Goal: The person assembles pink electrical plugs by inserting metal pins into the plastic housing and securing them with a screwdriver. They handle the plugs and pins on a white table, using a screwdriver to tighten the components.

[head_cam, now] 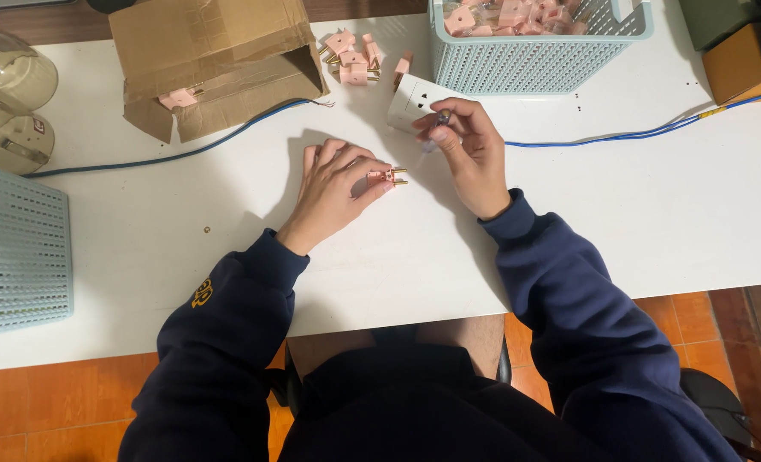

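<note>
My left hand rests on the white table and pinches a small pink plug with brass pins that point right. My right hand is raised just to the right of it, fingers curled around a small screwdriver with a clear handle, held roughly upright above the plug. A white socket block lies right behind my right hand. Both arms wear dark blue sleeves.
Several loose pink plugs lie at the back, beside an open cardboard box. A light blue basket holds more pink plugs. A blue cable crosses the table. Another perforated basket stands at the left, glass domes behind it.
</note>
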